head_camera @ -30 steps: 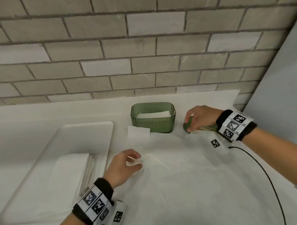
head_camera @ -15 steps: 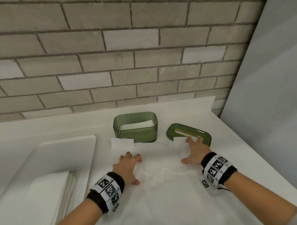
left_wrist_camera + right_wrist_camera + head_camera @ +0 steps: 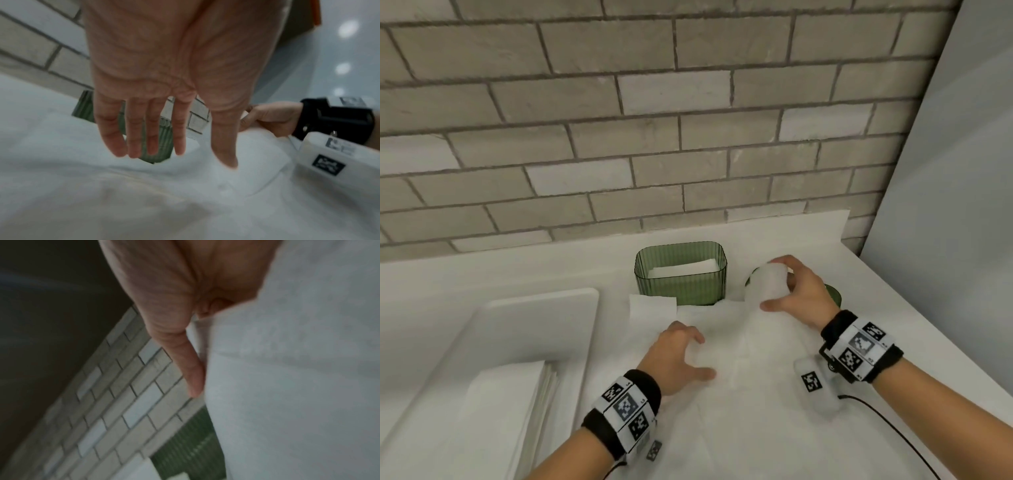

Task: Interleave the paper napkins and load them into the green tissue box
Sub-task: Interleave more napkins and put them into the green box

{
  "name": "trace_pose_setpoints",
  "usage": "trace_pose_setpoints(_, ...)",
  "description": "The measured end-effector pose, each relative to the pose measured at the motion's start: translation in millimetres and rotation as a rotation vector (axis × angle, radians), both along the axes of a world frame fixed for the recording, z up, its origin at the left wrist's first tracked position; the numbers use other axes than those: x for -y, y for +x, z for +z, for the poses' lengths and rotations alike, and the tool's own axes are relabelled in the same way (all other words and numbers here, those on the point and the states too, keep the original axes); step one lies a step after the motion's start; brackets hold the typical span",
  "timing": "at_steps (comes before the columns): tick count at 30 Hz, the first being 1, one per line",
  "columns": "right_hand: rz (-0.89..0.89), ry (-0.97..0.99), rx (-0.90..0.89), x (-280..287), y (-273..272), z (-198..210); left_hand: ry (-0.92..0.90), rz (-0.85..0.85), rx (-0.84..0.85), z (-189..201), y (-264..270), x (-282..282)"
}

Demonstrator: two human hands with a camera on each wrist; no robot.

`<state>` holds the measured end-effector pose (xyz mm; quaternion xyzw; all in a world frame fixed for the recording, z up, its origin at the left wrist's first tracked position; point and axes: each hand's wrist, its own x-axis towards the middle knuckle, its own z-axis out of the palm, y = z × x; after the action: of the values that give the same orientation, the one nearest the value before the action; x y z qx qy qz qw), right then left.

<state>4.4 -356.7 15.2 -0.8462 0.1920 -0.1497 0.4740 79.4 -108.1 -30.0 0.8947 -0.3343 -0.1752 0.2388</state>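
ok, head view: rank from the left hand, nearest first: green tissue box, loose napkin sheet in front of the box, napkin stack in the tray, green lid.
From the left hand:
1. Loose napkin sheet, just ahead, slightly left.
2. Green tissue box, behind that sheet, toward the wall.
3. Green lid, far right, mostly hidden by the right hand.
The napkin stack, in the tray to the left, looks about level with the lid; too close to call.

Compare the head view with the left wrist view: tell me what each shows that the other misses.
Only the head view shows the white tray with its napkin stack, the napkins inside the green box, and the green lid behind the right hand. Only the left wrist view shows the left hand palm, fingers straight and spread, holding nothing. Both show the box, the brick wall, and the right hand lifting a napkin.
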Motion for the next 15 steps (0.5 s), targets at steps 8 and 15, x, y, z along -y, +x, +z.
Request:
trace_pose_setpoints(8, 0.297, 0.413, 0.192, -36, -10, 58, -0.843, 0.226, -0.601, 50, -30, 23)
trace_pose_setpoints(15, 0.456, 0.35, -0.05, -26, -22, 49, -1.121, 0.319, -0.503, 77, -37, 5)
